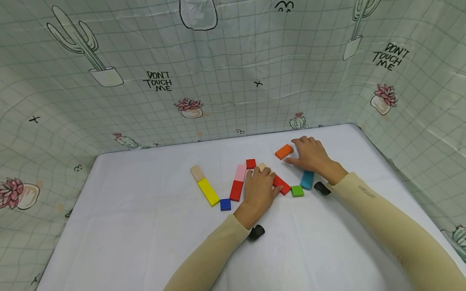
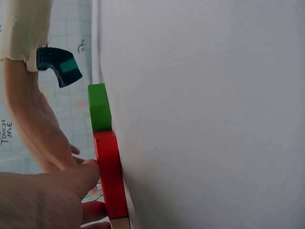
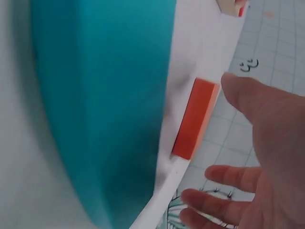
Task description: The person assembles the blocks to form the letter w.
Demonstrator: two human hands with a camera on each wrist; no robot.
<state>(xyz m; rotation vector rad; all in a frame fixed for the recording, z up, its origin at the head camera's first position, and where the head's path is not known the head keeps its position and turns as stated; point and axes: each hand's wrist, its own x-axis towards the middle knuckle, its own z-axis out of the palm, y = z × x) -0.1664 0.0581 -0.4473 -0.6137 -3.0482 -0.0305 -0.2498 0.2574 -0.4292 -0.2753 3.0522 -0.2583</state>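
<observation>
In the head view, my left hand (image 1: pixel 257 193) lies over the middle of a block row. Its thumb touches the long red block (image 2: pixel 112 174), and its fingertips are by a beige block (image 1: pixel 262 166). A green block (image 1: pixel 297 191) adjoins the red block's other end. My right hand (image 1: pixel 310 154) is beside an orange block (image 1: pixel 283 151) at the upper right, thumb and fingers spread. The right wrist view shows a gap between that hand and the orange block. A teal block (image 1: pixel 307 180) stands below the right hand and looms large in the right wrist view.
Left of the left hand lie a small red block (image 1: pixel 251 163), a pink block (image 1: pixel 240 172), another red block (image 1: pixel 236 190), a blue block (image 1: pixel 225 204), a yellow block (image 1: pixel 208 192) and a tan block (image 1: pixel 197 173). A patterned curtain (image 1: pixel 225 81) hangs behind the white table (image 1: pixel 127 226).
</observation>
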